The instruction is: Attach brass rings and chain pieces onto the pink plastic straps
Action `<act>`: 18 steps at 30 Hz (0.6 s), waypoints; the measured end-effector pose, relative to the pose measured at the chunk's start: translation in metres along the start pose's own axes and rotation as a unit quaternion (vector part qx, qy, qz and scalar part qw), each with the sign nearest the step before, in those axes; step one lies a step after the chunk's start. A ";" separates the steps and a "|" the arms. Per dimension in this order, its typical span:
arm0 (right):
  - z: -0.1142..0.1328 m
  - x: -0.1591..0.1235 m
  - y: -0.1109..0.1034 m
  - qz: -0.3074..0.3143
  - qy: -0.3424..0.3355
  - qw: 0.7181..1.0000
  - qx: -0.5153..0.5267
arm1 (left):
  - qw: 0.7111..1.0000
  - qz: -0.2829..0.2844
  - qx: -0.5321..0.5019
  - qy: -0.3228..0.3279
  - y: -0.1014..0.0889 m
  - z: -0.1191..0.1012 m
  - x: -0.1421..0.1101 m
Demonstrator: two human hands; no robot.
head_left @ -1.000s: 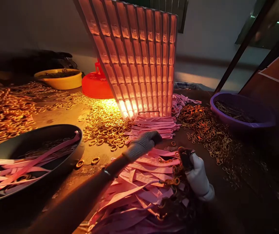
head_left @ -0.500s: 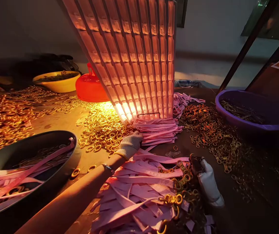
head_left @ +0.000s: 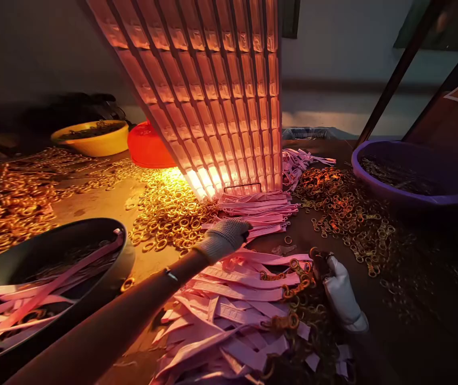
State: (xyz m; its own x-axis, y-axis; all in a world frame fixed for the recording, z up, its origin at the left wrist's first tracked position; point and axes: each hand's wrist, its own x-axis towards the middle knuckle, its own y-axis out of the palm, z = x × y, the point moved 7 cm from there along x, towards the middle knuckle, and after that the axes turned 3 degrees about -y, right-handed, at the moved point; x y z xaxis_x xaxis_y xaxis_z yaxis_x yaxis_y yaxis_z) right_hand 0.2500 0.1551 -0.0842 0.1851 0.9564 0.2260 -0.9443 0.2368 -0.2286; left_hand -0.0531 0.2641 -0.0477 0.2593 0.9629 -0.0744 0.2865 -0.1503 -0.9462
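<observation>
My left hand [head_left: 224, 237], in a knitted glove, reaches forward over a stack of pink straps [head_left: 258, 209] that lies at the foot of a lit ribbed panel [head_left: 220, 91]. Its fingers curl down onto the straps' near ends. My right hand [head_left: 339, 289], in a white glove, rests low on the table beside a loose heap of pink straps [head_left: 232, 310]. Its fingers are closed on a bunch of gold clasps [head_left: 296, 278] that hang off strap ends.
Gold rings [head_left: 168, 214] lie piled left of the panel, more clasps [head_left: 349, 214] to the right. A black pan [head_left: 92, 235] with straps sits near left. Farther off stand a purple basin [head_left: 413, 192], a yellow bowl [head_left: 92, 141] and a red lid [head_left: 148, 147].
My left hand drew back left to the stack's edge, then moved right again onto the straps' ends. My right hand stayed low, shifting slightly right with the clasps.
</observation>
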 end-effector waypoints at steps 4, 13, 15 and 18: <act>0.000 -0.002 -0.001 -0.005 -0.017 1.000 -0.019 | 0.998 0.056 0.008 0.021 0.033 -0.055 0.043; 0.014 -0.006 -0.004 -0.020 -0.101 0.991 -0.083 | 0.994 0.028 -0.101 -0.011 0.050 -0.076 0.055; 0.033 -0.007 -0.003 0.006 -0.127 0.987 -0.098 | 0.986 0.020 -0.164 -0.014 0.037 -0.070 0.039; 0.075 -0.008 0.006 0.095 -0.177 0.973 -0.109 | 0.965 0.030 -0.262 -0.002 0.011 -0.070 0.002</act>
State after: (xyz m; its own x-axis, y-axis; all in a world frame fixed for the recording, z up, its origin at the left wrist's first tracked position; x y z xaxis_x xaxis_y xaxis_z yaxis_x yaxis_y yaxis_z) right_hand 0.2221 0.1366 -0.0168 -0.1299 0.8764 0.4637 -0.8647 0.1287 -0.4854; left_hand 0.0145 0.2485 -0.0361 0.2871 0.9497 -0.1254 0.6977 -0.2970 -0.6519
